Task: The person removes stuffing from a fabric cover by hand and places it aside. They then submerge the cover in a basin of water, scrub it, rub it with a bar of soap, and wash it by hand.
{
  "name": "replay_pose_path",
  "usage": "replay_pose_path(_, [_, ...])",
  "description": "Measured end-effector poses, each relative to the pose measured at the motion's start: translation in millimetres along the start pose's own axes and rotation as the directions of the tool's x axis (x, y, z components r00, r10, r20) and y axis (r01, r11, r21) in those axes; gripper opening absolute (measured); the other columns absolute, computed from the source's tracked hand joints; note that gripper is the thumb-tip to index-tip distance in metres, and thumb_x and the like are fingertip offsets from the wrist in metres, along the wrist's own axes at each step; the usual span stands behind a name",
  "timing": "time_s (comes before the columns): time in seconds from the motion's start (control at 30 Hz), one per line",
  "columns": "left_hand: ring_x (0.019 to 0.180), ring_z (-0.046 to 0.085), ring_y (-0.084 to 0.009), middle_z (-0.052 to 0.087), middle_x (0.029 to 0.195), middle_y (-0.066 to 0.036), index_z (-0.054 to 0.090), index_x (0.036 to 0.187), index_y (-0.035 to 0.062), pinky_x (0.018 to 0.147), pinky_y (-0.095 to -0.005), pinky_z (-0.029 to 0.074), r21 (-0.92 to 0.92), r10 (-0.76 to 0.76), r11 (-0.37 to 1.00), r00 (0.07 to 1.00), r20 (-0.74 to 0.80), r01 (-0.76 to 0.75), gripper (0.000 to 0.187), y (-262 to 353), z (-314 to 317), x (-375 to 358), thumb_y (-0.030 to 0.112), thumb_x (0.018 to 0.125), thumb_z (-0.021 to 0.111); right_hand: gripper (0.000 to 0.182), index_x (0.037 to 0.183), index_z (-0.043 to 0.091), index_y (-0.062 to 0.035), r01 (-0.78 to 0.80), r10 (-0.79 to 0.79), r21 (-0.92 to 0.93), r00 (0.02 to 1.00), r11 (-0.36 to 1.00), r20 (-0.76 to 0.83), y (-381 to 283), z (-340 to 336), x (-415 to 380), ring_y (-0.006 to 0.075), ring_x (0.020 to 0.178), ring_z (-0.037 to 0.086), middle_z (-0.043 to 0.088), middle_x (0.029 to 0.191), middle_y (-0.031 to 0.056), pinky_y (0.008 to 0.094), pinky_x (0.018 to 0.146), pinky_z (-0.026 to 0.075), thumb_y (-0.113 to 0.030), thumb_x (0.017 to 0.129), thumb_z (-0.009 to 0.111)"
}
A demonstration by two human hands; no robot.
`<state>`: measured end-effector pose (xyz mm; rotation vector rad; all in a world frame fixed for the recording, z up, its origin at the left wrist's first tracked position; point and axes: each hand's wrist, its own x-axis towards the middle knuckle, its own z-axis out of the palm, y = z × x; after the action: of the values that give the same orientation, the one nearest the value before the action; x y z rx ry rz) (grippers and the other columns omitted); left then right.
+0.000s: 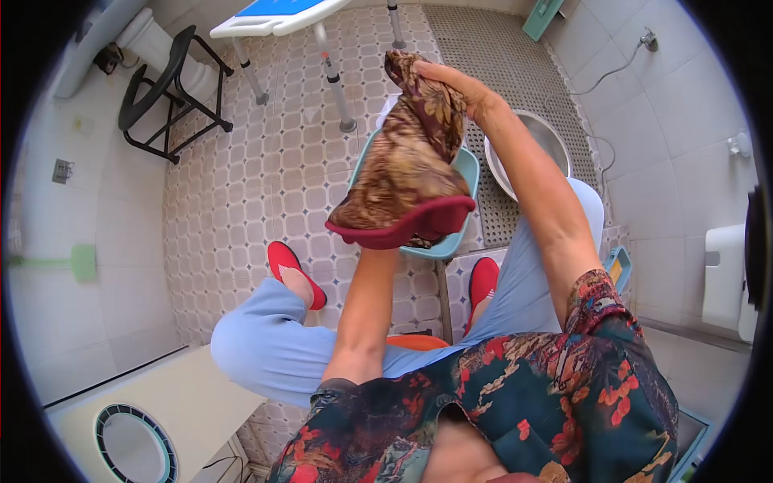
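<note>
A brown garment (403, 161) with a leaf pattern and a dark red hem is held up in front of me. The fingers of my right hand (463, 87) are closed on its upper end. From below, my left forearm (366, 302) reaches into the garment's open hem, and the cloth hides my left hand completely. Part of the cloth looks blurred. Directly beneath is a light blue basin (469, 173), largely covered by the garment; a bit of patterned cloth shows at its near side.
A round metal basin (555, 141) stands to the right on a perforated mat (475, 48). Ahead is a shower stool (282, 20) with metal legs. A black folding chair (173, 80) is at the left wall. My feet in red shoes (294, 270) flank the blue basin.
</note>
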<state>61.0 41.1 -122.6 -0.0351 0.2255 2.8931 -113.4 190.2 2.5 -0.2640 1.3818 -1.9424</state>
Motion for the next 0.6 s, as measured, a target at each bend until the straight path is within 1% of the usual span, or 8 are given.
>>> replay_pose_path(0.17, [0.103,0.061,-0.0193,0.062,0.117,-0.008,0.052,0.124,0.0006,0.091,-0.0329,0.049,0.213,-0.197,0.959,0.980,0.037,0.185,0.049,18.2,2.6,-2.8,0.019,0.082,0.071,0.041,0.097,0.066,-0.0012,-0.076,-0.107,-0.657,0.966,0.750,-0.235,5.1,33.5,-6.7,0.0189,0.080,0.066,0.068,0.089,0.0081,0.0342,0.073,0.053,-0.031,0.069,0.073])
replay_pose_path(0.23, [0.103,0.061,-0.0193,0.062,0.116,-0.008,0.053,0.123,0.0006,0.091,-0.0329,0.049,0.364,-0.246,0.904,0.969,0.007,0.226,0.047,14.4,3.8,6.6,0.019,0.083,0.070,0.053,0.100,0.061,0.0034,-0.046,-0.148,-0.692,0.965,0.720,-0.217,22.2,23.4,-1.8,0.0222,0.079,0.064,0.066,0.090,0.0136,0.0331,0.072,0.051,-0.031,0.063,0.073])
replay_pose_path(0.3, [0.102,0.061,-0.0194,0.063,0.116,-0.008,0.054,0.122,0.0005,0.091,-0.0330,0.049,0.607,-0.222,0.770,0.974,-0.038,0.199,0.045,8.0,10.6,22.9,0.019,0.084,0.069,0.040,0.092,0.066,0.0014,-0.192,-0.280,-0.872,0.897,0.450,-0.342,30.8,31.8,4.1,0.0319,0.083,0.066,0.068,0.091,0.0195,0.0396,0.076,0.051,-0.027,0.065,0.069])
replay_pose_path(0.33, [0.102,0.061,-0.0194,0.063,0.116,-0.008,0.055,0.121,0.0004,0.090,-0.0330,0.049,0.715,-0.185,0.680,0.982,-0.043,0.160,0.044,2.9,18.1,27.7,0.019,0.084,0.069,0.040,0.092,0.066,0.0014,-0.193,-0.276,-0.871,0.899,0.451,-0.341,39.3,29.2,12.0,0.0319,0.083,0.066,0.068,0.091,0.0195,0.0396,0.076,0.051,-0.027,0.065,0.069])
replay_pose_path(0.4, [0.106,0.062,-0.0244,0.067,0.112,-0.010,0.061,0.112,-0.0007,0.091,-0.0359,0.048,0.984,-0.095,0.179,0.995,0.032,-0.015,0.034,-6.8,24.4,33.0,0.020,0.085,0.064,0.042,0.097,0.064,0.0014,-0.148,-0.476,-0.986,0.864,0.073,-0.165,60.6,28.6,20.2,0.0398,0.088,0.063,0.065,0.093,0.0250,0.0436,0.079,0.050,-0.026,0.066,0.068])
replay_pose_path(0.43, [0.106,0.062,-0.0244,0.067,0.112,-0.010,0.061,0.112,-0.0007,0.091,-0.0359,0.048,0.984,-0.102,0.181,0.995,0.022,-0.003,0.034,-10.4,17.5,36.2,0.020,0.085,0.064,0.042,0.097,0.064,0.0014,-0.155,-0.469,-0.985,0.866,0.082,-0.175,66.2,30.3,20.4,0.0398,0.088,0.063,0.065,0.093,0.0250,0.0436,0.079,0.050,-0.026,0.066,0.068])
replay_pose_path(0.53, [0.104,0.061,-0.0388,0.066,0.104,-0.023,0.057,0.114,-0.0028,0.090,-0.0428,0.048,0.929,0.104,-0.363,0.994,-0.034,0.070,0.059,-11.8,0.6,43.4,0.039,0.074,0.070,0.050,0.103,0.058,0.0000,-0.010,-0.645,-0.995,0.761,0.104,-0.075,87.4,31.9,24.2,0.0425,0.091,0.061,0.062,0.096,0.0242,0.0457,0.082,0.050,-0.031,0.067,0.071])
replay_pose_path(0.6, [0.105,0.060,-0.0398,0.065,0.108,-0.024,0.059,0.114,-0.0009,0.089,-0.0441,0.048,0.880,0.184,-0.436,0.976,-0.118,0.189,0.061,-5.5,5.7,44.0,0.044,0.074,0.069,0.049,0.105,0.058,-0.0004,0.090,-0.674,-0.992,0.738,0.094,0.003,89.1,32.9,30.4,0.0389,0.093,0.062,0.063,0.099,0.0215,0.0446,0.084,0.050,-0.032,0.069,0.072])
